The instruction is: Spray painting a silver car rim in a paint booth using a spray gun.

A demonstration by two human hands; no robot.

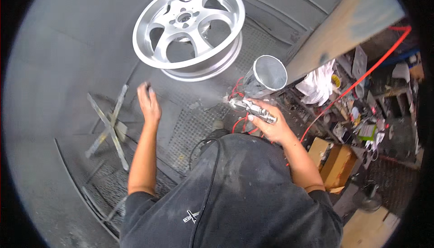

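My right hand [272, 123] is wrapped round a silver spray gun [255, 111], whose nozzle points left. A pale mist leaves the nozzle toward the space below the wheel. Ahead of me a silver alloy wheel rim [203, 46] is held up, tilted, with several rounded openings and a hub hole; its support is mostly hidden. My left hand [149, 105] is raised left of the gun, below the rim and apart from it. Its fingers are loosely bent, thumb apart, with nothing plainly in them. Just beyond the gun stands an open grey-coated cylinder [270, 72].
A cross-shaped metal stand [108, 126] is at the left. A red hose [361, 80] crosses the right side, past a slanted panel [348, 26]. Clutter, white cloth [318, 85] and an open cardboard box [337, 164] lie right. A dark cord hangs down my shirt.
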